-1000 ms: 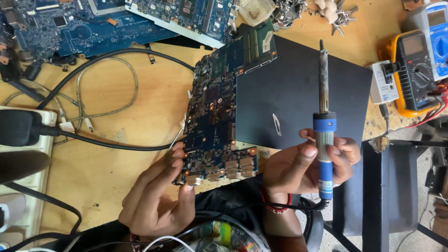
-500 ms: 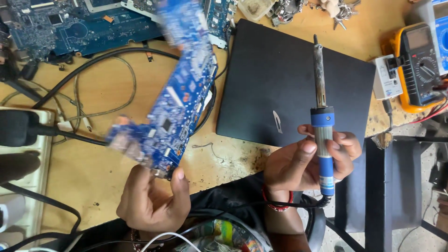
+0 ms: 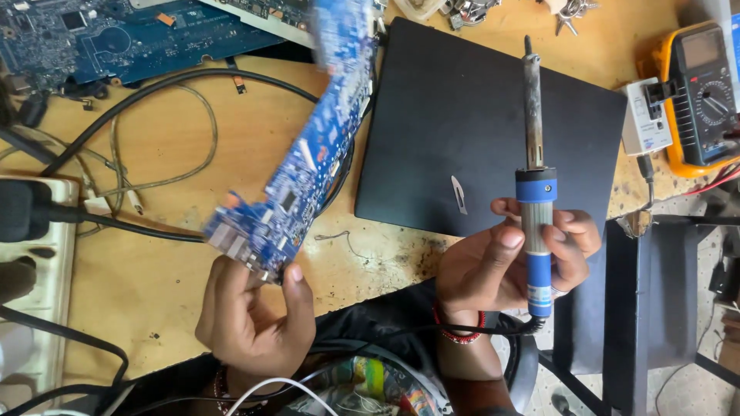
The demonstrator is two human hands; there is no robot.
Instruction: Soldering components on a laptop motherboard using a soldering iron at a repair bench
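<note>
Two hands are in view: the left hand (image 3: 250,320) and the right hand (image 3: 509,262). One soldering iron (image 3: 534,192). Three blue circuit boards: one lifted board (image 3: 301,169) and two on the bench (image 3: 169,146), a left board (image 3: 100,35) and a top board (image 3: 270,9). One closed black laptop (image 3: 478,115). One yellow multimeter (image 3: 697,92).

circuit board (image 3: 301,166) left of laptop (image 3: 493,131) – multimeter (image 3: 705,96) far right

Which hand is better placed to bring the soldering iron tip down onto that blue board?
Right. The right hand already has the soldering iron in its grip, tip pointing away over the black laptop. The left hand is occupied holding the blue circuit board by its lower end, lifted off the desk.
</note>
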